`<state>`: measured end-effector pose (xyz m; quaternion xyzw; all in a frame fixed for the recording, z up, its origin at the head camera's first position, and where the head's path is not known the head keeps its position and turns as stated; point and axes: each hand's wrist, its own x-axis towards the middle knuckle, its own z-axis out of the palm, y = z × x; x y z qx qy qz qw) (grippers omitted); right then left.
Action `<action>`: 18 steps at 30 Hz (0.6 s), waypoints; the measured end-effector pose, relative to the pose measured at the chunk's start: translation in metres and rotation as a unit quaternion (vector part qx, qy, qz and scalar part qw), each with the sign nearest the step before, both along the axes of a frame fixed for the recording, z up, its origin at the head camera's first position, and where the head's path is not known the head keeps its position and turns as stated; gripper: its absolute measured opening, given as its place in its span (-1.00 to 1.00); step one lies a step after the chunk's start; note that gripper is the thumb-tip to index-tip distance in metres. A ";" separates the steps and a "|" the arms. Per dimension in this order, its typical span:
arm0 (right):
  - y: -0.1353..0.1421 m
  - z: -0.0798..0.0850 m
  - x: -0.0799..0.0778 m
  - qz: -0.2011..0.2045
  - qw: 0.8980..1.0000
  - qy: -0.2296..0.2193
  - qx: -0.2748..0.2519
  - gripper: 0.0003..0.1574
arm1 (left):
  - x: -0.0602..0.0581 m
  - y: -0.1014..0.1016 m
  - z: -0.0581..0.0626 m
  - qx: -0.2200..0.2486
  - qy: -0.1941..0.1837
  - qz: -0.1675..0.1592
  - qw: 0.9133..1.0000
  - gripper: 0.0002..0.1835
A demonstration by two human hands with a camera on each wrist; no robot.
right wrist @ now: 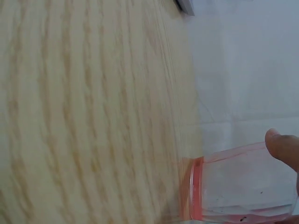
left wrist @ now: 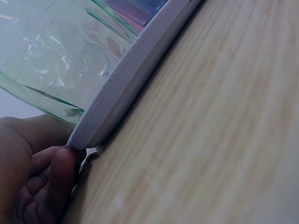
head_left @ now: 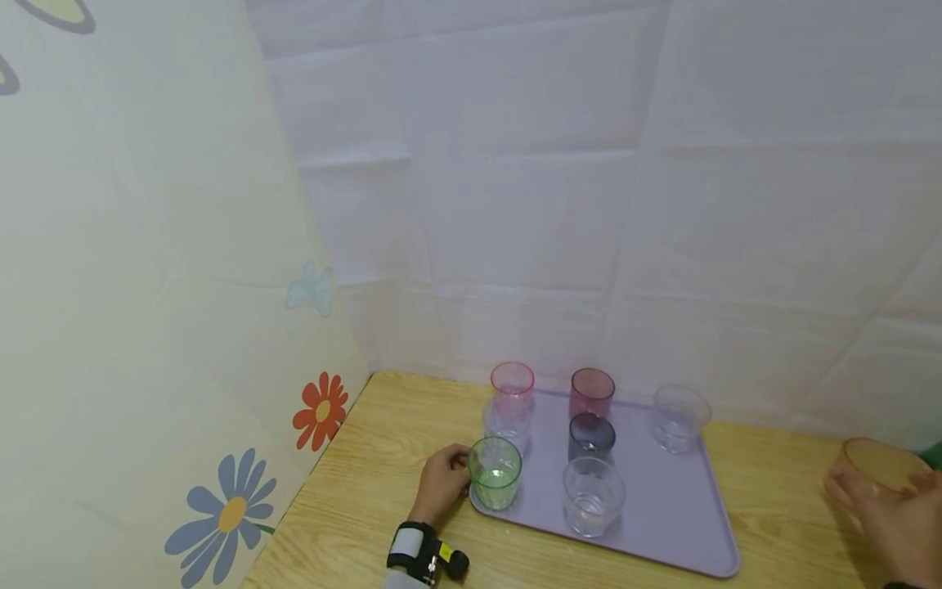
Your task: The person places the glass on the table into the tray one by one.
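At the near left corner of the lilac tray (head_left: pixel 655 515), my left hand (head_left: pixel 443 483) pinches the rim. In the left wrist view, the fingers (left wrist: pixel 63 170) meet the tray's edge, and a green glass (left wrist: pixel 60 65) stands just above them. My right hand (head_left: pixel 901 523) holds an orange glass (head_left: pixel 886 464) at the far right, beyond the tray. The right wrist view shows that glass (right wrist: pixel 247 186) with the thumb on its side; most of the hand lies out of frame.
On the tray stand a pink glass (head_left: pixel 512 388), a dark red glass (head_left: pixel 591 395), a dark grey glass (head_left: pixel 591 442) and several clear glasses (head_left: pixel 593 501). White cloth (head_left: pixel 515 204) hangs behind the wooden table (head_left: pixel 397 409). A flower-printed cloth (head_left: pixel 184 327) hangs at left.
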<state>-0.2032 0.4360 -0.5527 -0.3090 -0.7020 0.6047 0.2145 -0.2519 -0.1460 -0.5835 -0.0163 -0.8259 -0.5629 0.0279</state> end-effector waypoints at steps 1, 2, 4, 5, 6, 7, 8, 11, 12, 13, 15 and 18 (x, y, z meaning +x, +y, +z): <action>-0.001 0.000 -0.001 -0.002 1.000 0.011 -0.028 0.06 | 0.000 0.000 0.000 0.001 0.000 0.000 1.000 -0.78; -0.003 0.000 0.001 -0.013 1.000 -0.002 0.005 0.06 | 0.000 0.000 0.001 0.002 0.000 -0.001 1.000 -0.78; -0.006 0.001 0.003 -0.031 0.995 -0.043 0.083 0.11 | 0.001 0.000 0.001 0.004 0.001 -0.001 1.000 -0.77; -0.006 0.002 0.004 -0.034 0.992 -0.055 0.104 0.12 | 0.000 0.000 0.000 0.004 0.002 -0.001 1.000 -0.78; -0.006 0.003 0.005 -0.031 0.992 -0.064 0.108 0.11 | 0.000 0.000 0.000 0.005 0.001 -0.001 1.000 -0.78; -0.006 0.004 0.005 -0.028 0.990 -0.076 0.119 0.13 | 0.000 0.001 0.000 0.005 0.000 0.000 1.000 -0.78; -0.006 0.005 0.006 -0.034 0.982 -0.095 0.158 0.22 | 0.000 0.001 -0.001 0.005 0.000 0.001 1.000 -0.79; -0.006 0.005 0.006 -0.029 0.981 -0.105 0.163 0.24 | 0.000 0.001 -0.002 0.005 0.002 0.001 1.000 -0.80; -0.006 0.005 0.006 -0.028 0.981 -0.104 0.160 0.25 | 0.000 0.001 -0.002 0.005 0.002 0.002 1.000 -0.81; -0.006 0.005 0.005 -0.028 0.981 -0.106 0.160 0.26 | 0.000 0.001 -0.002 0.005 0.003 0.002 1.000 -0.81; -0.006 0.005 0.005 -0.029 0.983 -0.105 0.149 0.25 | 0.000 0.001 -0.002 0.006 0.006 0.001 1.000 -0.81; -0.004 0.005 0.005 -0.030 0.987 -0.104 0.121 0.18 | 0.000 0.001 -0.002 0.008 0.005 0.001 1.000 -0.80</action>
